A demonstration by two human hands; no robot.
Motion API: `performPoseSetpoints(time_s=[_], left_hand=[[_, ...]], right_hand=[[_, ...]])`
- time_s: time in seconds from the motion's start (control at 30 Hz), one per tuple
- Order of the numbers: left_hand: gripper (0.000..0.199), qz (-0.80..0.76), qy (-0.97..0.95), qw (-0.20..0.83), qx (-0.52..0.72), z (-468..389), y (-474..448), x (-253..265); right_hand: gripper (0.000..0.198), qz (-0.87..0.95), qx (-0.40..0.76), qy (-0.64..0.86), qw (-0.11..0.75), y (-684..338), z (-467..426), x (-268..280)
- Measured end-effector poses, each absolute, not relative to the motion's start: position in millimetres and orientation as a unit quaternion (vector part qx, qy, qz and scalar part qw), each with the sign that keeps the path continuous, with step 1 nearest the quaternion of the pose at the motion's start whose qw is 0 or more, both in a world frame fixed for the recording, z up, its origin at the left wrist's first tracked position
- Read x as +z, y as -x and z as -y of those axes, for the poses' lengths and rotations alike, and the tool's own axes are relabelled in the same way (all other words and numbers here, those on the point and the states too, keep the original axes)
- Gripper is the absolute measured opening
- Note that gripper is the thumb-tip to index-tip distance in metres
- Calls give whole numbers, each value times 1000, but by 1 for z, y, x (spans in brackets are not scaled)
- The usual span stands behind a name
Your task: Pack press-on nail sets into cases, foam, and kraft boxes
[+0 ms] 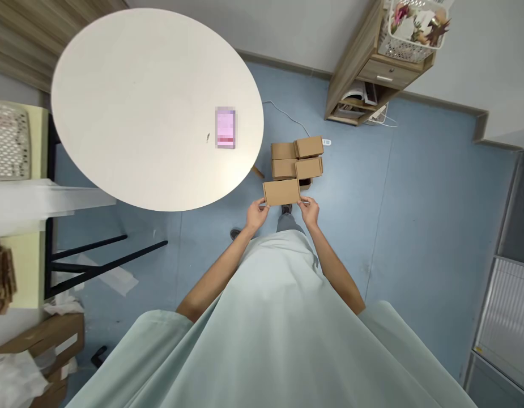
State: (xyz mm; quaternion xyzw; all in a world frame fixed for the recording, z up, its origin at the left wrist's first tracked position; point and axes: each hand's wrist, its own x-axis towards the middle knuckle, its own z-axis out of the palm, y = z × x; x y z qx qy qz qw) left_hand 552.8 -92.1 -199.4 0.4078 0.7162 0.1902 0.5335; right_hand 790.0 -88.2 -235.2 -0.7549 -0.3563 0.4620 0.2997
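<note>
Just off the four-o'clock edge of a rounded white tabletop (151,113), a person in a loose pale green garment (282,317) held a plain brown rectangular cardboard box (281,192) by its two ends above a blue floor (338,243). The left hand (257,215) gripped the nine-o'clock end and the right hand (309,212) the three-o'clock end, both at the near corners, fingers partly curled and spread no wider than the cardboard required. The box's long axis ran almost from nine to three, its right end tipped slightly toward twelve, so neither hand sat clearly nearer. From the box, a cluster of similar brown cardboard boxes (309,168) stood between twelve and one o'clock, close to its far edge and nearer the right hand than the left. Whether the held box touched the cluster could not be told, nor could its height above the floor. Its underside and the fingertips beneath were hidden, a dark shoe (286,209) showed only in part, the shadowed gap below the cluster was unreadable, and a pink oblong (226,128) on the tabletop was blurred beyond identification.
</note>
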Motion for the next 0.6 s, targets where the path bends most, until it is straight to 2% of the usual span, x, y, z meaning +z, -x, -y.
performPoseSetpoints(time_s=[0.3,0.6], left_hand=[[47,-743,-382,532,137,17,-622,-216],[46,-714,-431,528,159,-42,-675,-253]], right_hand=[[24,369,474,759,251,-858,10,-270],[30,354,456,769,275,-919,-35,-301]])
